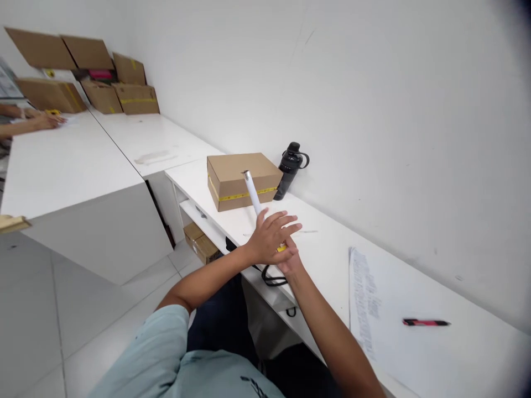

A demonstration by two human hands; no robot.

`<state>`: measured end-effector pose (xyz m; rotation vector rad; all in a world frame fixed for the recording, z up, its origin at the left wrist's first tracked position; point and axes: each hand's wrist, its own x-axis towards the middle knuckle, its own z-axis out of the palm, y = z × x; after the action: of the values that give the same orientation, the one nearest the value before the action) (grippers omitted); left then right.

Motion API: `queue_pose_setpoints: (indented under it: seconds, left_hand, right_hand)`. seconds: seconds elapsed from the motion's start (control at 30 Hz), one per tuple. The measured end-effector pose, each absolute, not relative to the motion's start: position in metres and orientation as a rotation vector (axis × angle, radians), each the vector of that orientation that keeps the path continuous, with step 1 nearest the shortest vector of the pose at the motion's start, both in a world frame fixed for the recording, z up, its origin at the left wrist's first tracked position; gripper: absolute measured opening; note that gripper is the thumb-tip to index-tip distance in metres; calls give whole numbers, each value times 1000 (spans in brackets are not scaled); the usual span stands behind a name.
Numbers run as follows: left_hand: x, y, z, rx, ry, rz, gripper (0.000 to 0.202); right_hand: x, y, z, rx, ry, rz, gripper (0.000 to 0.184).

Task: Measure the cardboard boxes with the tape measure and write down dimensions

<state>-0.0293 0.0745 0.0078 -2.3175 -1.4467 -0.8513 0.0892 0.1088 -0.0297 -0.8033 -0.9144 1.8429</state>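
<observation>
A slim white stick lighter (253, 193) with a metal tip points up and away from me above the desk. My right hand (292, 261) is closed around its lower end, mostly hidden behind the other hand. A small yellow part (282, 248) shows between the hands. My left hand (271, 239) lies across in front with its fingers stretched out and apart. Its thumb is beside the white barrel; whether it touches I cannot tell. Just beyond the metal tip stands a closed cardboard box (236, 168) with yellow tape, resting on the white desk (321, 232).
A black bottle (289, 171) stands between box and wall. Written paper (385, 320) and a red-black pen (426, 322) lie to the right. A black cord loop (271, 281) hangs at the desk edge. Another person's hands (47, 120) and stacked cartons (136, 99) are far left.
</observation>
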Motion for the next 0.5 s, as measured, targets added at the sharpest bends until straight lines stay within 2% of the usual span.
queue_pose_setpoints:
  seconds: [0.2,0.27,0.33,0.43,0.5]
  left_hand:
    - [-91,87,82,-1676,-2032,-1053,49]
    - [-123,105,110,-1764,-2172,-798,52]
    - [-153,124,131,-1879,-2214,-416,69]
    - [-184,145,145,-2019,-2290,20,94]
    - [-195,152,147,-2069,-2324,156,98]
  right_hand:
    - [103,114,-26,-709,-457,1943,29]
    - [105,116,-23,-653,-389,1920,28]
    - [106,119,-21,-612,-373,1900,30]
    - [105,123,-23,-577,-422,1875,33]
    - [105,125,-26,-555,-509,1832,34]
